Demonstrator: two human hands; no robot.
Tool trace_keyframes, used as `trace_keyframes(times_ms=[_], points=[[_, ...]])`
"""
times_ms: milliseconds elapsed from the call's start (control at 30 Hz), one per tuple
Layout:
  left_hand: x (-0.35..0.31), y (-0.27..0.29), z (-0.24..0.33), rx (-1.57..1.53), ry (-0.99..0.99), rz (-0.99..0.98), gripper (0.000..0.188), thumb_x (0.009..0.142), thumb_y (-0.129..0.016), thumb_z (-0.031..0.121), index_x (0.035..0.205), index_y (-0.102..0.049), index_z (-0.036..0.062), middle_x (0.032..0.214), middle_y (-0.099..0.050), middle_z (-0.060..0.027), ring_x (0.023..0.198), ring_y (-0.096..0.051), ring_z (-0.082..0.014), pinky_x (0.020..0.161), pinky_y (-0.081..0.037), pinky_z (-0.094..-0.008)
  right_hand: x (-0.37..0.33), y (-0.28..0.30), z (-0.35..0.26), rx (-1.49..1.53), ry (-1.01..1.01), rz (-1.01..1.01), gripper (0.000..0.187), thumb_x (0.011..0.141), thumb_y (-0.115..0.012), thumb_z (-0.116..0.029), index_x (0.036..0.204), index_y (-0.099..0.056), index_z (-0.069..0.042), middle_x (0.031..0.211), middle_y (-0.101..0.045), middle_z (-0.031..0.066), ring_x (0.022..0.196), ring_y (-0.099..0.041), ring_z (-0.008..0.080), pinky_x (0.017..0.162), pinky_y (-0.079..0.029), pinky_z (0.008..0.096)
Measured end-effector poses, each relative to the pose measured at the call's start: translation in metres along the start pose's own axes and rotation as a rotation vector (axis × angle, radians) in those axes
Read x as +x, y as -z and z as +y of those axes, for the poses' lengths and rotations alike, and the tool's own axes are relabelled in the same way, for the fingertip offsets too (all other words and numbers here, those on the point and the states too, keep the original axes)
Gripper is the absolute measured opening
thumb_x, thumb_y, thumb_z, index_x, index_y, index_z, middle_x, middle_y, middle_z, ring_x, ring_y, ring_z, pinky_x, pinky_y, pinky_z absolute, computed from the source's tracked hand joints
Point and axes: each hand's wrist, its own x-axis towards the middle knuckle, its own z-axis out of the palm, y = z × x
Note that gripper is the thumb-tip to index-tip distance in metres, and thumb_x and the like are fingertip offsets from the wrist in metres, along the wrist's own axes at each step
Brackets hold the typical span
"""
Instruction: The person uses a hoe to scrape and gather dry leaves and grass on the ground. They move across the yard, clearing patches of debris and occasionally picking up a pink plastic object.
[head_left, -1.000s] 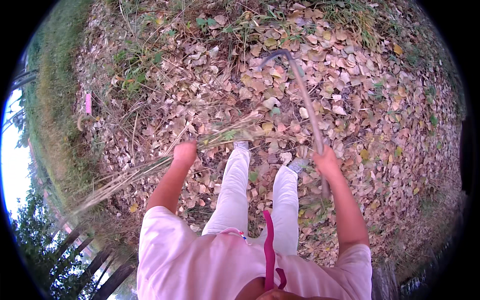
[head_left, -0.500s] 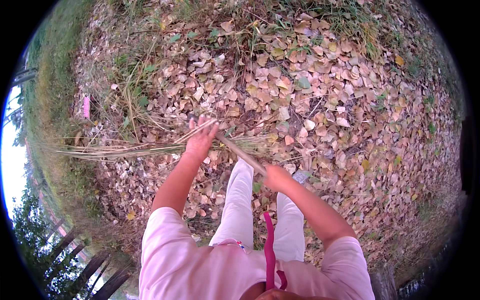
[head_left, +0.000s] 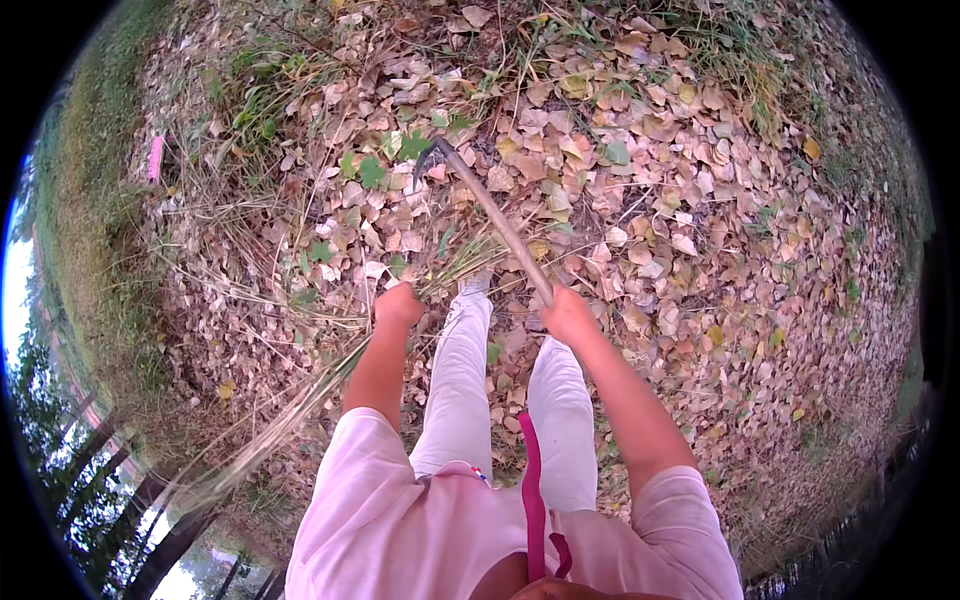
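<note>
Straw-coloured grass (head_left: 300,407) runs in a long bundle through the left fingers (head_left: 404,300), which are closed round its stems; one end trails behind them to the left, the other pokes ahead to the right. Closed round a wooden handle (head_left: 505,228), the right fingers (head_left: 566,308) hold a sickle, its dark curved blade (head_left: 429,152) beyond the left fingers. Fallen leaves (head_left: 690,240) surround both.

Brown sickle handle (head_left: 500,224), dark blade (head_left: 424,157); straw-yellow stalks (head_left: 302,407); magenta strap (head_left: 533,490).
</note>
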Motion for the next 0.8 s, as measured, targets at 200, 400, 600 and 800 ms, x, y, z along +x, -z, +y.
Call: trace_keyframes(times_ms=[200, 400, 600, 800], points=[[-0.032, -0.042, 0.028, -0.146, 0.06, 0.211, 0.025, 0.071, -0.059, 0.022, 0.088, -0.063, 0.004, 0.091, -0.065, -0.0173, 0.087, -0.063, -0.032, 0.077, -0.049, -0.0417, -0.001, 0.009, 0.021, -0.262, -0.102, -0.059, 0.027, 0.073, -0.057, -0.013, 0.098, -0.057, -0.003, 0.095, -0.062, 0.0203, 0.09, -0.06, 0.0357, 0.079, -0.048, 0.0428], [-0.059, -0.058, 0.041, -0.338, 0.108, 0.213, 0.023, 0.072, -0.057, 0.021, 0.085, -0.064, 0.0037, 0.089, -0.065, -0.0186, 0.084, -0.063, -0.0331, 0.075, -0.05, -0.0425, -0.077, 0.018, 0.083, -0.281, -0.134, -0.063, 0.033, 0.072, -0.062, -0.017, 0.101, -0.056, -0.002, 0.093, -0.062, 0.0213, 0.088, -0.061, 0.036, 0.078, -0.048, 0.0435], [-0.069, -0.053, 0.042, -0.312, 0.042, 0.14, 0.022, 0.073, -0.058, 0.021, 0.087, -0.064, 0.0052, 0.092, -0.064, -0.0177, 0.088, -0.062, -0.0325, 0.077, -0.049, -0.0412, -0.107, 0.016, 0.087, -0.209, -0.139, -0.039, 0.032, 0.071, -0.061, -0.017, 0.099, -0.055, -0.001, 0.085, -0.061, 0.0245, 0.083, -0.06, 0.039, 0.074, -0.048, 0.0455], [-0.046, -0.041, -0.015, -0.141, -0.044, 0.104, 0.025, 0.073, -0.059, 0.018, 0.094, -0.061, 0.0055, 0.093, -0.064, -0.0173, 0.089, -0.062, -0.032, 0.078, -0.049, -0.0411, -0.068, -0.001, 0.054, -0.308, -0.112, -0.026, 0.027, 0.073, -0.057, -0.013, 0.099, -0.055, -0.003, 0.086, -0.061, 0.0243, 0.083, -0.061, 0.0388, 0.074, -0.048, 0.0458]])
